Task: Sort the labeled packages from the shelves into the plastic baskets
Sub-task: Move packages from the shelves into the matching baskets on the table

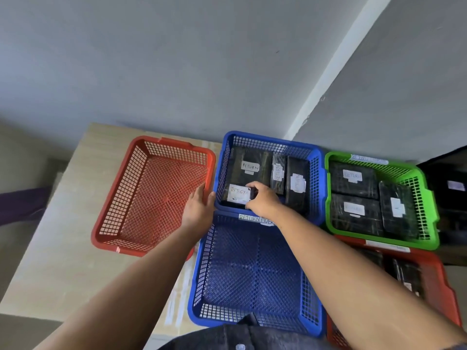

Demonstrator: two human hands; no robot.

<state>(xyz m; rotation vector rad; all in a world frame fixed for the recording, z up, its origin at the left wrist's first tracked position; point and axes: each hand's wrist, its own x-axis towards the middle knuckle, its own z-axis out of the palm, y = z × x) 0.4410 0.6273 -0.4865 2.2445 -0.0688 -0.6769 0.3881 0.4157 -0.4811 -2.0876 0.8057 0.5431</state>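
My right hand (pixel 262 200) grips a black package (pixel 237 194) with a white "RETURN" label at the front left of the far blue basket (pixel 319 173). That basket also holds three more black labeled packages (pixel 249 166). My left hand (pixel 199 205) rests with straight fingers against the far blue basket's left rim, beside the empty red basket (pixel 151 195). An empty blue basket (pixel 252 274) sits nearest me, tagged "RETURN OVER". The green basket (pixel 429 198) on the right holds three black labeled packages (pixel 353 179).
The baskets stand on a light wooden table (pixel 58 248) against a grey wall. Another red basket (pixel 444 286) with black packages is at the lower right. A dark object (pixel 452 185) with a white label lies beyond the green basket.
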